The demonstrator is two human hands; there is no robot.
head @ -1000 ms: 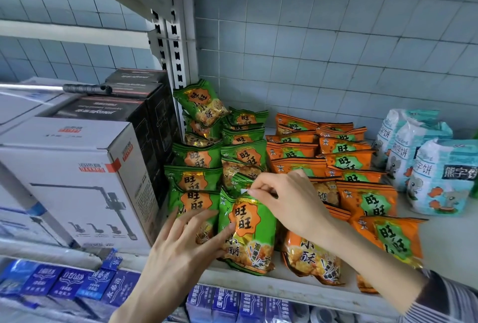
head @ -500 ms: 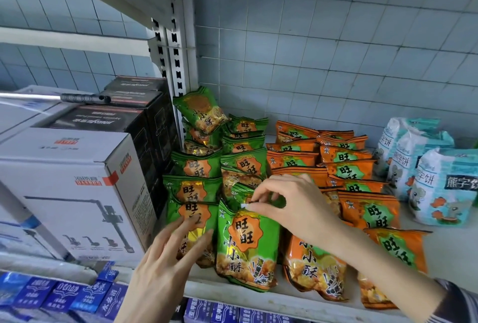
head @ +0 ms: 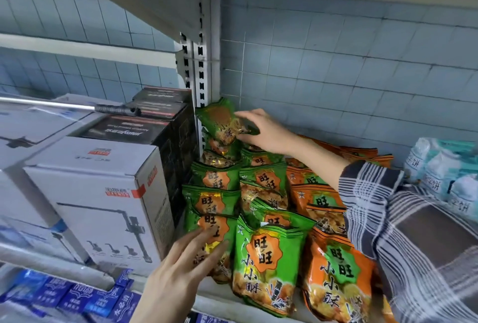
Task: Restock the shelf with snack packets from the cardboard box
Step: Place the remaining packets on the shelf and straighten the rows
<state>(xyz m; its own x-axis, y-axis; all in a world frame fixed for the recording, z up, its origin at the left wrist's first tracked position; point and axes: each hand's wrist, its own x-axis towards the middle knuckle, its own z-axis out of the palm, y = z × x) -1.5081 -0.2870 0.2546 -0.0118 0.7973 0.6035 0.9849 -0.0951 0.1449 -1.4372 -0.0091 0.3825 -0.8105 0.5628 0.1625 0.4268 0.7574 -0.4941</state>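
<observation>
In right hand [head: 269,132], topmost green packet [head: 219,121].

Green foil snack packets [head: 266,265] stacked on white metal shelf [head: 217,297]. Orange foil snack packets [head: 336,278] just right of them. White cardboard box [head: 103,193] left. Pale plastic bags [head: 445,167] far right.

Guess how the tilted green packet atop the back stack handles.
The green packet is probably light and floppy: crinkled, puffed film. Likely slippery: glossy surface. Perched tilted on the pile, it may slide off unless the right hand holds it.
</observation>
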